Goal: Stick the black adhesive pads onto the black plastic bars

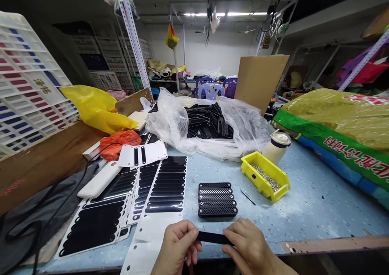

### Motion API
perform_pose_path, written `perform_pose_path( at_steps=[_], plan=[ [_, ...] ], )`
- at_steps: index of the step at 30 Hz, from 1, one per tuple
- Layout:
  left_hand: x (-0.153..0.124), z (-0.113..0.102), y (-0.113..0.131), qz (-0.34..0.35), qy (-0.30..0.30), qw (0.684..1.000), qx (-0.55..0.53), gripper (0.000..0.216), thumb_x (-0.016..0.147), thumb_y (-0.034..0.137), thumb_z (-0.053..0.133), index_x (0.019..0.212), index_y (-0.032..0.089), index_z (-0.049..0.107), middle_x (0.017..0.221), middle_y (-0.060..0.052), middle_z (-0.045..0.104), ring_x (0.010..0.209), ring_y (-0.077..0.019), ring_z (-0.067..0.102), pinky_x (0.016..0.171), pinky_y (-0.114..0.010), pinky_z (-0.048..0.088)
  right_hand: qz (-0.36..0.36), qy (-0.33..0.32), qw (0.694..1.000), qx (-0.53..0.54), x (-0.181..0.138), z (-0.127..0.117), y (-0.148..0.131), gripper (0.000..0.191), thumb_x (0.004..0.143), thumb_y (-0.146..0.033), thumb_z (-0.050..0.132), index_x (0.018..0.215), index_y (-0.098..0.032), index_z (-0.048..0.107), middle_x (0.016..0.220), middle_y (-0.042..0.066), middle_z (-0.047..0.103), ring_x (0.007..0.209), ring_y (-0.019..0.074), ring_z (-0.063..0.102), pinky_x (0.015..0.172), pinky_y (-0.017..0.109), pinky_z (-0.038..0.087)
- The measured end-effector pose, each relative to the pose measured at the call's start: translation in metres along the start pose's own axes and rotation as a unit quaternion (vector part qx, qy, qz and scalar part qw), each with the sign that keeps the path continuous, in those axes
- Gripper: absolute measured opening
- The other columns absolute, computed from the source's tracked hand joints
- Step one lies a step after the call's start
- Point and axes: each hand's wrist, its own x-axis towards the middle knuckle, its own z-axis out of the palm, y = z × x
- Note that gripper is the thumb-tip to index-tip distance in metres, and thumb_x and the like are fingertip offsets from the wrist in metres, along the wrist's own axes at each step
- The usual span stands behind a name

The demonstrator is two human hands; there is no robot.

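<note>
Near the table's front edge, my left hand pinches one end of a flat black strip. The other end is gripped by my right hand, so the strip lies level between the two. Just beyond it sits a neat block of black perforated plastic bars, with round metal bits at their ends. To the left of my hands lie white sheets of black round-ended stickers; the nearest sheet has a peeled white part close to my left hand.
A yellow bin of small metal parts stands right, beside a cream bottle. A thin dark rod lies near it. Behind, clear plastic surrounds a heap of black bars. A white case rests on sheets; a large sack borders the right.
</note>
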Motion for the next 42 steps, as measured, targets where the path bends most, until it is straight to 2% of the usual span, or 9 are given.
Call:
perform_pose_path(
  at_steps=[6, 12, 16, 22, 25, 28, 33, 37, 42],
  plan=[
    [0.011, 0.004, -0.011, 0.010, 0.030, 0.999, 0.040, 0.041, 0.064, 0.049, 0.079, 0.056, 0.014, 0.061, 0.048, -0.005, 0.066, 0.032, -0.0095, 0.054, 0.031, -0.014, 0.026, -0.026, 0.022, 0.999, -0.032, -0.012, 0.006, 0.008, 0.016, 0.088, -0.010, 0.047, 0.091, -0.016, 0.062, 0.067, 0.007, 0.065, 0.060, 0.0195, 0.058, 0.054, 0.030, 0.044],
    [0.024, 0.002, -0.019, 0.001, 0.033, 0.996, 0.080, 0.049, 0.068, 0.058, 0.072, 0.051, 0.014, 0.060, 0.049, -0.008, 0.066, 0.032, -0.0132, 0.057, 0.027, -0.015, 0.025, -0.054, 0.035, 0.998, -0.022, -0.020, 0.008, 0.014, 0.019, 0.086, -0.007, 0.048, 0.098, -0.017, 0.058, 0.067, 0.006, 0.063, 0.058, 0.0195, 0.059, 0.055, 0.030, 0.046],
    [0.026, 0.003, -0.024, 0.031, 0.030, 0.986, 0.164, 0.050, 0.072, 0.059, 0.069, 0.049, 0.014, 0.062, 0.043, -0.006, 0.061, 0.030, -0.0108, 0.051, 0.029, -0.017, 0.024, -0.042, 0.040, 0.998, -0.017, -0.025, 0.006, 0.020, 0.017, 0.088, -0.009, 0.050, 0.100, -0.019, 0.059, 0.068, 0.005, 0.062, 0.057, 0.0188, 0.059, 0.055, 0.029, 0.048],
    [0.032, -0.003, -0.029, 0.132, 0.151, 0.962, 0.184, 0.042, 0.069, 0.053, 0.071, 0.087, 0.015, 0.073, 0.049, 0.002, 0.059, 0.034, -0.0128, 0.050, 0.038, -0.024, 0.040, -0.017, 0.067, 0.998, -0.010, -0.032, -0.008, 0.029, 0.018, 0.093, -0.011, 0.046, 0.102, -0.016, 0.061, 0.073, 0.008, 0.065, 0.064, 0.0197, 0.062, 0.057, 0.029, 0.052],
    [0.043, -0.014, -0.027, 0.161, 0.171, 0.944, 0.234, 0.031, 0.062, 0.038, 0.075, 0.085, 0.018, 0.073, 0.055, 0.001, 0.062, 0.046, -0.0157, 0.056, 0.049, -0.026, 0.046, 0.024, 0.061, 0.998, 0.004, -0.035, -0.021, 0.035, 0.021, 0.094, -0.012, 0.047, 0.108, -0.015, 0.063, 0.078, 0.010, 0.069, 0.067, 0.0199, 0.065, 0.059, 0.030, 0.055],
    [0.055, -0.019, -0.023, 0.155, 0.149, 0.940, 0.266, 0.026, 0.057, 0.024, 0.074, 0.083, 0.020, 0.074, 0.061, 0.000, 0.066, 0.055, -0.0179, 0.060, 0.058, -0.028, 0.048, 0.067, 0.060, 0.996, 0.024, -0.037, -0.029, 0.044, 0.020, 0.092, -0.015, 0.056, 0.109, -0.018, 0.066, 0.083, 0.008, 0.072, 0.071, 0.0194, 0.069, 0.063, 0.028, 0.059],
    [0.064, -0.009, -0.018, 0.159, 0.096, 0.929, 0.319, 0.020, 0.060, 0.016, 0.065, 0.078, 0.019, 0.073, 0.058, 0.002, 0.060, 0.051, -0.0156, 0.055, 0.055, -0.026, 0.043, 0.138, 0.075, 0.985, 0.068, -0.031, -0.020, 0.061, 0.016, 0.090, -0.022, 0.061, 0.101, -0.020, 0.072, 0.086, 0.007, 0.074, 0.078, 0.0192, 0.072, 0.069, 0.026, 0.061],
    [0.064, -0.007, -0.017, 0.179, 0.089, 0.914, 0.352, 0.013, 0.063, 0.018, 0.062, 0.073, 0.019, 0.071, 0.055, 0.003, 0.055, 0.051, -0.0153, 0.052, 0.053, -0.025, 0.040, 0.133, 0.073, 0.983, 0.100, -0.020, -0.006, 0.068, 0.015, 0.091, -0.025, 0.059, 0.097, -0.019, 0.072, 0.081, 0.006, 0.074, 0.072, 0.0180, 0.072, 0.065, 0.025, 0.060],
    [0.058, -0.011, -0.015, 0.185, 0.054, 0.904, 0.381, 0.013, 0.065, 0.019, 0.059, 0.072, 0.018, 0.070, 0.060, 0.001, 0.057, 0.055, -0.0155, 0.053, 0.055, -0.026, 0.040, 0.124, 0.045, 0.984, 0.118, -0.016, 0.002, 0.067, 0.017, 0.092, -0.024, 0.057, 0.098, -0.016, 0.071, 0.082, 0.009, 0.072, 0.073, 0.0182, 0.071, 0.065, 0.025, 0.059]
  ],
)
